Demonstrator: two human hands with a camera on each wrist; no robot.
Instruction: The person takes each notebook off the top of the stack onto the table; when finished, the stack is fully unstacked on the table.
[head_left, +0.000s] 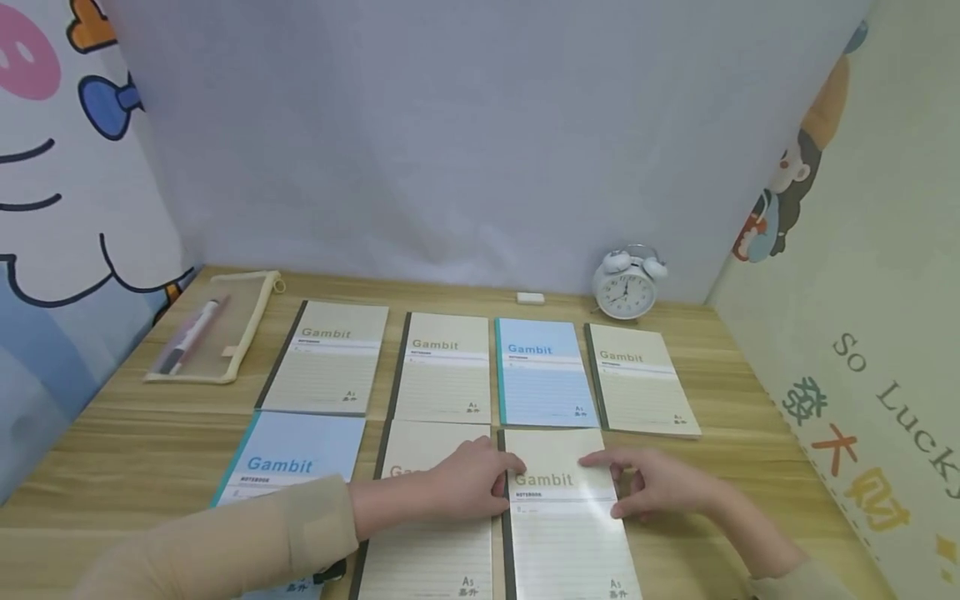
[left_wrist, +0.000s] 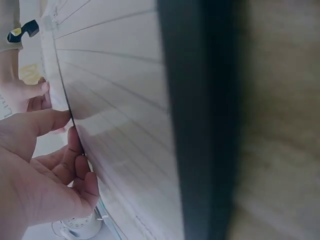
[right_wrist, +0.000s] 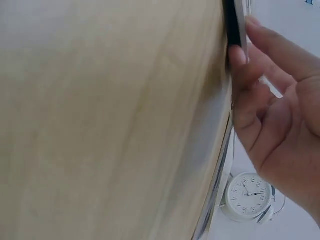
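A cream Gambit notebook (head_left: 562, 542) with a dark spine lies at the front right of two rows, light glaring off its cover. My left hand (head_left: 468, 479) grips its spine edge, index finger over the cover and thumb lower down. On the opposite edge my right hand (head_left: 660, 483) holds it, index fingertip on the cover and thumb at the side. In the right wrist view the fingers of the right hand (right_wrist: 280, 105) pinch the notebook's edge close over the table. A cream notebook with a reddish title (head_left: 427, 550) lies under my left forearm, partly hidden.
Behind, a row holds cream notebooks (head_left: 322, 358) and a blue one (head_left: 546, 375). Another blue notebook (head_left: 300, 442) is half covered by my left sleeve. A mesh pouch (head_left: 243, 333) with a marker lies back left; a white eraser (head_left: 530, 297) and alarm clock (head_left: 626, 292) stand along the back.
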